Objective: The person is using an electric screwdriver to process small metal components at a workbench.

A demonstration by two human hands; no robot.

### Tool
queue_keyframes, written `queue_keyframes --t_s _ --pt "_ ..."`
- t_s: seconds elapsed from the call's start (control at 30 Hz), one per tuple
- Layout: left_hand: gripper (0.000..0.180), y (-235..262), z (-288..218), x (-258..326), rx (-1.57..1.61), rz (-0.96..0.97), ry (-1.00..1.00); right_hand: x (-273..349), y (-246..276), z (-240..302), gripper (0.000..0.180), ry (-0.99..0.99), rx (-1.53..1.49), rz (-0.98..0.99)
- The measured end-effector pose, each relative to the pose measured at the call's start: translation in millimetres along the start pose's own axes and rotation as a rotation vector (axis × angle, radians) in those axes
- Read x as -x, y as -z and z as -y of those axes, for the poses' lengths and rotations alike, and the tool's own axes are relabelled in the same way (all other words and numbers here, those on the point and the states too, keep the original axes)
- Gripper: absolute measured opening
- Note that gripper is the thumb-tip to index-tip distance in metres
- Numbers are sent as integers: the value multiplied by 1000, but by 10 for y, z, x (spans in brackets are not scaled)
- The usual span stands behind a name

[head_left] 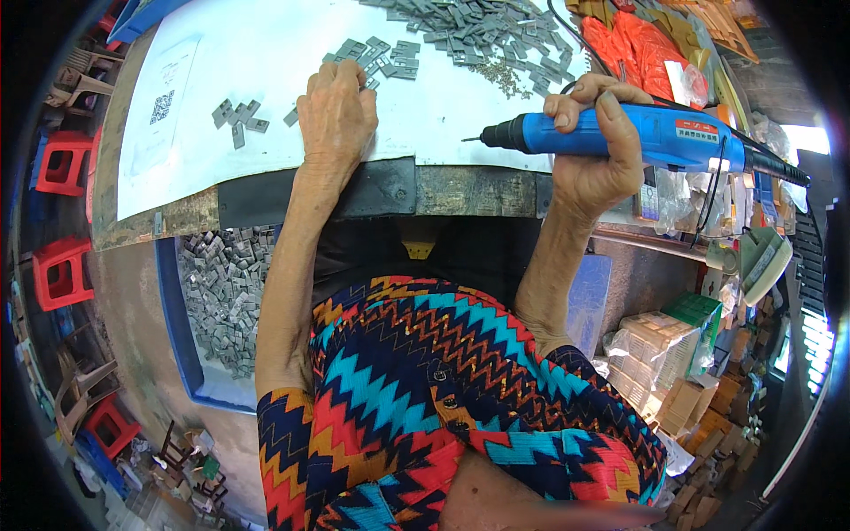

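My right hand [595,133] is wrapped round a blue electric screwdriver [655,134], its thin bit pointing left above the table's front edge. My left hand [336,113] rests on the white sheet [266,84] with fingers curled down; whatever they pinch, if anything, is hidden beneath them. Just beyond its fingertips lies a cluster of small grey rectangular parts [403,60]. A few more grey parts [239,119] sit to the left of it. A large heap of the same grey parts [478,31] covers the far side, with a pile of tiny brass-coloured screws [503,78] beside it.
Below the table at left stands a blue bin [181,332] full of grey parts. Red plastic bags [630,53] lie at the far right. A lamp-like fixture [763,264] juts out by the right edge. Red stools [62,273] stand on the left; crates [651,350] sit at lower right.
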State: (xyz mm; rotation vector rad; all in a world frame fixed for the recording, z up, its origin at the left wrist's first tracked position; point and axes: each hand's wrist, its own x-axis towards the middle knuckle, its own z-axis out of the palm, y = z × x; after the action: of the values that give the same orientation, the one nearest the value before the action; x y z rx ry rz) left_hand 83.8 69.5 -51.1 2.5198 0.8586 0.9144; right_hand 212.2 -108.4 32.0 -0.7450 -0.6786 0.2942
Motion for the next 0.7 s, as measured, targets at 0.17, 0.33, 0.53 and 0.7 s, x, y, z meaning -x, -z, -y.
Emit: queue_keyframes --t_s 0.17,0.33,0.53,0.7 --pt "13 14 -12 37 -15 13 26 14 -61 10 14 -36 -13 -34" --pt "12 44 24 58 -1 51 35 14 -64 -14 14 -26 -4 -9" --pt "13 99 53 75 59 60 20 5 -66 -8 15 -18 17 25" --pt "15 65 45 63 67 65 -6 8 -94 -27 16 -26 5 35"
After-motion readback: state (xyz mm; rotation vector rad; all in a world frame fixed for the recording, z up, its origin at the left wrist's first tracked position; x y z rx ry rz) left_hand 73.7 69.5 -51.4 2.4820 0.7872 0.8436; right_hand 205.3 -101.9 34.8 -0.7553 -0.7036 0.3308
